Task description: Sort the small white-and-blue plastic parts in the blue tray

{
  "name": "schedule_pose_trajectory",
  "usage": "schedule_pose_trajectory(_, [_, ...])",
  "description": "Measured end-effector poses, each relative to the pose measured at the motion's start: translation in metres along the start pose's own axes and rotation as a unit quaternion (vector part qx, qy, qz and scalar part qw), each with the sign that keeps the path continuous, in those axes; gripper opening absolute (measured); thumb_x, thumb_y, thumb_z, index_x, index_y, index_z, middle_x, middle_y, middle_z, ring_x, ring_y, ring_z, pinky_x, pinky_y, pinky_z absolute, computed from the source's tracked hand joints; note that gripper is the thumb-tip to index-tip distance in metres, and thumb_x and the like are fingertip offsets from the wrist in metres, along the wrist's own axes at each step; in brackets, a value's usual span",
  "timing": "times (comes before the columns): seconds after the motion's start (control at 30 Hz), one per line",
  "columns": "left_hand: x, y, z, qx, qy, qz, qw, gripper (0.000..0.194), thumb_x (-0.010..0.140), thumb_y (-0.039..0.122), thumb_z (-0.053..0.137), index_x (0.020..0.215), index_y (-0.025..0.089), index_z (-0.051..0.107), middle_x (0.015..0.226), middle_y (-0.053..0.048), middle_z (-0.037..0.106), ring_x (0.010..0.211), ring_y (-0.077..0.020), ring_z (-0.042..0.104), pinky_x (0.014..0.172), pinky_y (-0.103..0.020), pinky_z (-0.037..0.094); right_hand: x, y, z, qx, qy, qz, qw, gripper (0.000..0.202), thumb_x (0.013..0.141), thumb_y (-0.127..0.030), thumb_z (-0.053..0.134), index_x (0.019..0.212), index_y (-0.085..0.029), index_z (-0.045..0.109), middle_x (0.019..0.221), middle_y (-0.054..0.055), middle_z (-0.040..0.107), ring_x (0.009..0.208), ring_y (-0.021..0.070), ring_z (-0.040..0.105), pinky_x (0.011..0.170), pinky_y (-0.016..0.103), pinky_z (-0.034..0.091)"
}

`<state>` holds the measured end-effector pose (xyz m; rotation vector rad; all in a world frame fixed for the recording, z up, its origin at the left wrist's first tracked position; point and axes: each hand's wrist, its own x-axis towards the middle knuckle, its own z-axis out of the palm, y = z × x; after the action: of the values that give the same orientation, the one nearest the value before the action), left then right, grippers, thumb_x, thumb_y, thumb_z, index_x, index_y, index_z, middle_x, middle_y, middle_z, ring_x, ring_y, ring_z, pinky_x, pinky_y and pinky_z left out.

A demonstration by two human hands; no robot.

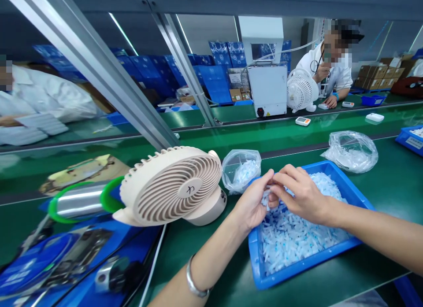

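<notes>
The left hand [251,205] and right hand [303,196] are together, fingertips meeting above the left edge of the tray [257,267]. The left is closed around a few white pieces [265,200]; the right's fingertips pinch in close to the left thumb, though whether they grip one cannot be told.

The heap [294,243] of like pieces fills the tray, whose low walls presumably stop them scattering over the bench [399,186]. Working above it probably lets any dropped piece fall back in. Both forearms reach across the tray's sides, the left one wearing a bangle [194,278].

An open bag [240,172] of pieces stands just beside the tray's far left corner, likely there to be within easy reach. A second, crumpled bag [352,150] lies past the far right corner. The fan [172,188], left of the tray, turns its grille toward the worker, perhaps for cooling.

The fan's hub carries a dark, looping mark, not legible as a name. A bin [411,139] at the bench's right end bears a pale label, and blue boxes [220,53] behind show white print; neither can be read.
</notes>
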<state>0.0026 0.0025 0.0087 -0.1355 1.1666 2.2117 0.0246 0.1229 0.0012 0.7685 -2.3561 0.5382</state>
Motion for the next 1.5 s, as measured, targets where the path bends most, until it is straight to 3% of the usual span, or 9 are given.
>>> schedule_pose_trajectory(0.13, [0.0,0.001,0.001,0.041,0.02,0.056,0.997,0.014,0.068,0.011,0.052,0.055,0.011,0.047,0.045,0.005,0.041,0.033,0.0009,0.027,0.031,-0.01,0.021,0.004,0.009,-0.003,-0.078,-0.141,0.069,0.985,0.025,0.082,-0.016,0.035,0.075,-0.012,0.059,0.072,0.008,0.054,0.065,0.0167,0.048,0.059,0.029,0.033])
schedule_pose_trajectory(0.33, [0.0,0.0,0.001,0.05,0.058,0.087,0.993,0.003,0.063,0.008,0.051,0.063,0.01,0.053,0.047,0.003,0.046,0.034,0.0003,0.027,0.032,-0.012,0.02,0.001,0.011,-0.011,-0.052,-0.491,0.03,0.869,0.016,0.072,-0.013,0.052,0.085,-0.012,0.061,0.089,0.013,0.059,0.071,0.0178,0.055,0.052,0.024,0.036])
schedule_pose_trajectory(0.47, [-0.001,-0.001,0.0,0.063,0.055,0.097,0.992,0.002,0.062,0.01,0.054,0.064,0.011,0.053,0.048,0.003,0.046,0.035,0.0001,0.027,0.033,-0.013,0.02,-0.002,0.007,-0.01,-0.043,-0.504,0.005,0.863,0.016,0.072,-0.007,0.046,0.072,-0.013,0.061,0.07,0.008,0.061,0.06,0.0153,0.056,0.044,0.022,0.032])
schedule_pose_trajectory(0.7, [-0.004,-0.004,0.003,0.213,0.046,0.095,0.971,0.013,0.067,0.025,0.053,0.066,0.012,0.053,0.048,0.005,0.041,0.037,-0.002,0.024,0.036,-0.016,0.016,0.008,0.015,-0.018,-0.074,-0.356,0.061,0.93,0.022,0.072,-0.004,0.04,0.082,-0.011,0.058,0.076,0.011,0.063,0.07,0.0193,0.059,0.053,0.025,0.035])
schedule_pose_trajectory(0.8, [-0.012,-0.009,0.005,0.463,-0.021,0.09,0.882,0.017,0.072,0.027,0.047,0.071,0.013,0.056,0.052,0.002,0.044,0.044,-0.0065,0.033,0.042,-0.02,0.023,0.01,0.023,-0.03,-0.134,-0.376,0.122,0.909,0.025,0.071,-0.003,0.037,0.083,-0.009,0.058,0.075,0.013,0.062,0.073,0.0226,0.059,0.054,0.026,0.036])
schedule_pose_trajectory(0.97, [-0.025,-0.021,0.003,0.791,-0.12,0.058,0.597,0.032,0.076,0.023,0.039,0.1,0.012,0.056,0.074,-0.01,0.056,0.066,-0.0202,0.051,0.052,-0.028,0.029,0.009,0.026,-0.039,-0.132,-0.471,0.136,0.862,0.025,0.068,-0.003,0.04,0.077,-0.009,0.062,0.076,0.014,0.063,0.069,0.0204,0.059,0.05,0.024,0.035])
schedule_pose_trajectory(1.07, [-0.027,-0.024,0.002,0.827,-0.145,0.064,0.54,0.029,0.077,0.02,0.035,0.091,0.013,0.058,0.073,-0.012,0.058,0.069,-0.0224,0.053,0.05,-0.027,0.029,0.007,0.022,-0.036,-0.077,-0.498,0.098,0.858,0.02,0.067,-0.008,0.045,0.073,-0.012,0.064,0.073,0.01,0.064,0.066,0.0167,0.058,0.048,0.022,0.032])
schedule_pose_trajectory(1.17, [-0.026,-0.024,0.003,0.819,-0.146,0.082,0.549,0.026,0.078,0.019,0.033,0.079,0.015,0.058,0.067,-0.01,0.058,0.063,-0.02,0.054,0.048,-0.026,0.027,0.005,0.02,-0.031,-0.043,-0.455,0.081,0.886,0.022,0.071,-0.013,0.041,0.073,-0.012,0.063,0.07,0.01,0.064,0.062,0.0157,0.056,0.046,0.022,0.028])
schedule_pose_trajectory(1.5, [-0.015,-0.019,0.006,0.696,-0.029,0.203,0.688,0.022,0.073,0.013,0.035,0.062,0.015,0.054,0.059,-0.004,0.058,0.058,-0.0164,0.053,0.052,-0.025,0.029,0.006,0.028,-0.018,0.057,-0.252,0.107,0.96,0.017,0.066,-0.006,0.04,0.052,-0.013,0.047,0.056,0.002,0.054,0.051,0.0074,0.038,0.048,0.021,0.024])
